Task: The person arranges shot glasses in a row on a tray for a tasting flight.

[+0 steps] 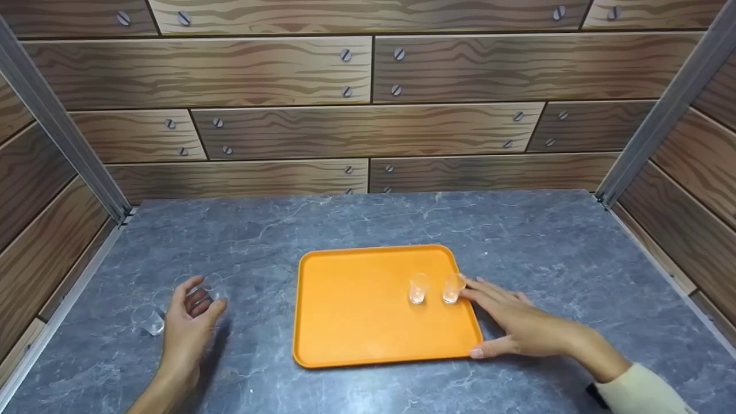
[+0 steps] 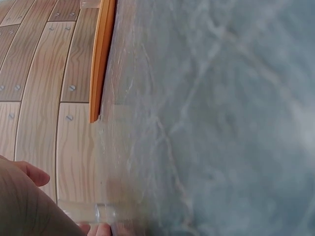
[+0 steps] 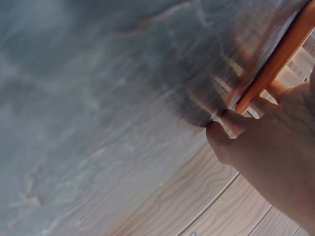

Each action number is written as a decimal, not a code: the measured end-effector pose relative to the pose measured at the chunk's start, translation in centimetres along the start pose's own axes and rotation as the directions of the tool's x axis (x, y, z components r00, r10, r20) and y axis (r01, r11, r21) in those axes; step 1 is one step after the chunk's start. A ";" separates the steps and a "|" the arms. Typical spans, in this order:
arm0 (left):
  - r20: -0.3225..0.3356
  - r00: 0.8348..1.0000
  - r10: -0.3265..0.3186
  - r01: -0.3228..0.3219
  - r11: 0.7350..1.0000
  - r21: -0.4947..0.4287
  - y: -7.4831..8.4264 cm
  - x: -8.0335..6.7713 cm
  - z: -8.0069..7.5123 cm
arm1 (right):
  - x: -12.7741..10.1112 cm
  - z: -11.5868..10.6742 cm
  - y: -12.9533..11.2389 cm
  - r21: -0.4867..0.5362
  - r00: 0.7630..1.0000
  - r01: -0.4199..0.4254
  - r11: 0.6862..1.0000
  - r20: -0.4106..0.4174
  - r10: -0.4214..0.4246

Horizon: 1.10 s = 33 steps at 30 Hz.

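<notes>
So we've got an orange tray sitting on the grey marbled table, a bit right of the middle. Two small clear glasses stand on its right part: one glass a little in from the edge, the other glass right by the right rim.

Our right hand is spread along that side with nothing in its grasp, thumb touching the near right corner and fingertips up at the rim. They're right by the glass there, but we can't tell if they touch it.

Over on the left, our left hand has bent fingers around a see-through glass, thumb on the right. It's so faint that we honestly can't tell if we're gripping it. Another clear glass is just left of that hand. Plank-patterned wall on the far side, btw.
</notes>
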<state>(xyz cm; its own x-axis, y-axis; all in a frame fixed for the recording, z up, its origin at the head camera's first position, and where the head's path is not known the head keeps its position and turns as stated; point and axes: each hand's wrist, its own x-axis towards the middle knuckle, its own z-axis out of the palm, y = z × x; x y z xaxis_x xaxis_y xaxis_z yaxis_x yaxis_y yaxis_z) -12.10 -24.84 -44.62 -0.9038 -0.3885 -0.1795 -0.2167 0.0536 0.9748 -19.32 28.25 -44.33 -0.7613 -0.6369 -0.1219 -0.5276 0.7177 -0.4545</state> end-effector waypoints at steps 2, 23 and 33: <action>-0.002 1.000 0.001 -0.001 1.000 -0.003 0.0 0.1 0.0 | 0.0 0.0 0.0 0.000 1.000 0.005 1.000 -0.005 -0.005; -0.061 0.997 0.046 -0.043 0.998 0.041 0.0 1.4 0.2 | 0.0 -0.1 0.1 0.000 1.000 -0.007 1.000 0.005 0.007; -0.115 0.989 0.091 -0.082 0.993 0.082 -0.5 1.5 0.3 | 0.1 0.1 0.2 0.016 1.000 0.000 1.000 0.007 0.000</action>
<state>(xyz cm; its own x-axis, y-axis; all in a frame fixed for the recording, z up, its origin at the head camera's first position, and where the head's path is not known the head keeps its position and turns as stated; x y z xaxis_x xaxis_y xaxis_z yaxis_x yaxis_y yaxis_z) -13.50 -25.21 -45.38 -0.8711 -0.4855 -0.0736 -0.1716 0.1606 0.9720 -19.41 28.30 -44.48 -0.7587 -0.6387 -0.1283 -0.5211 0.7131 -0.4689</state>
